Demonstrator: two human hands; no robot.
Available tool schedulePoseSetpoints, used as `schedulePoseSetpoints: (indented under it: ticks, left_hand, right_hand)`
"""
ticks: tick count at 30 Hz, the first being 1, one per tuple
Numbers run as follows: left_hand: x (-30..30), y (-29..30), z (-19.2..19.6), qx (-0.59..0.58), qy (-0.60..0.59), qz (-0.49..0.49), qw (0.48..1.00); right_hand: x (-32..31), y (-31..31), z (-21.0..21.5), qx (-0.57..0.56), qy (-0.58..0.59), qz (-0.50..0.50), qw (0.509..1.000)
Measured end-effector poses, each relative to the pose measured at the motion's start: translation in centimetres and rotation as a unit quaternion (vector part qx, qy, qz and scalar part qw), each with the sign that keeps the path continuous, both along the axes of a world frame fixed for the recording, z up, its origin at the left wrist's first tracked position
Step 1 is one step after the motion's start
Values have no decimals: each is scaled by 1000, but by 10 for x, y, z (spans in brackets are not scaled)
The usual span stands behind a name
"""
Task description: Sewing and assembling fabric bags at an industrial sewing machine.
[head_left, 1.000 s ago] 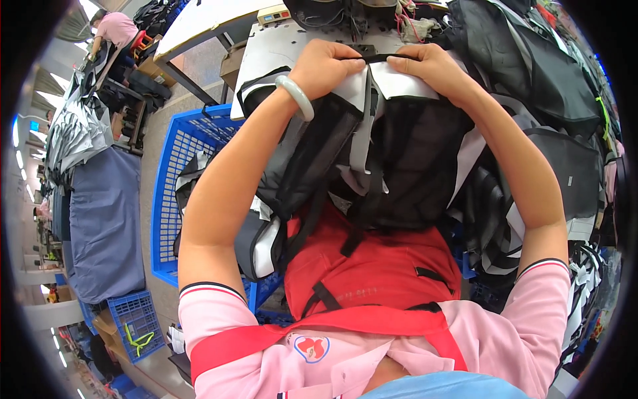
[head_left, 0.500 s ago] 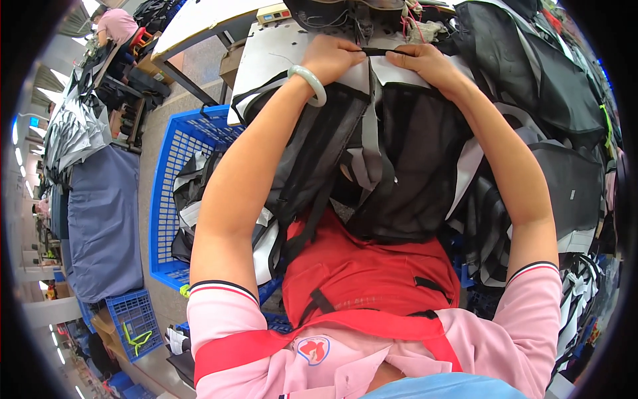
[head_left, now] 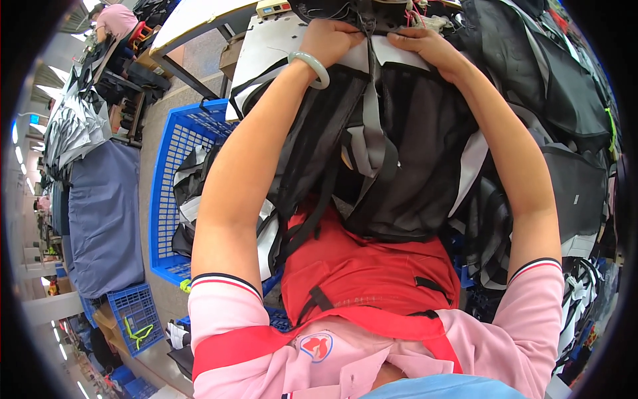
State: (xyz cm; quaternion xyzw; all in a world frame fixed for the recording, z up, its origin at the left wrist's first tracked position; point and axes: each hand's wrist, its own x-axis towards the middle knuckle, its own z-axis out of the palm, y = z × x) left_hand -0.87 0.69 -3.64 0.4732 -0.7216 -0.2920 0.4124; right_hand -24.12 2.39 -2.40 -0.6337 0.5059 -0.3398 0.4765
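A black mesh fabric piece [head_left: 425, 153] with white panels and a grey strap [head_left: 372, 120] hangs over the near table edge onto my lap. My left hand [head_left: 332, 43] pinches its far edge just left of the strap, a pale bangle on that wrist. On the other side of the strap, my right hand [head_left: 425, 50] grips the same edge between thumb and fingers. Both hands lie close to the dark base of what looks like a sewing machine [head_left: 359, 10]. The exact stitching spot is hidden beneath it.
A blue plastic basket [head_left: 163, 193] with black and white pieces stands left of my legs. More black fabric [head_left: 558, 80] is heaped at the right. The white tabletop [head_left: 262, 50] carries a small control box [head_left: 274, 8]. Another person [head_left: 118, 23] sits at the far left.
Both hands have moved slightly away from me, bringing the fabric's far edge up to the machine. The strip of edge seen between my hands is now at the machine.
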Motion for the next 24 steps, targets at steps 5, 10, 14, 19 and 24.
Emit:
schedulePoseSetpoints:
  ticks: [5,10,14,19,24]
  left_hand:
    - [10,27,6,21,33,0,999]
    - [-25,167,23,-218,10,-226,949]
    - [-100,279,-13,-297,-141,-327,886]
    - [-158,343,-79,-323,-172,-356,860]
    - [-75,358,-52,-254,85,-311,912]
  right_hand:
    - [-13,14,6,-23,-48,15,998]
    - [-26,72,69,95,-5,142,985]
    - [24,127,73,-47,163,233,958]
    - [109,206,33,-173,313,305,883]
    - [56,180,24,-118,312,168,928]
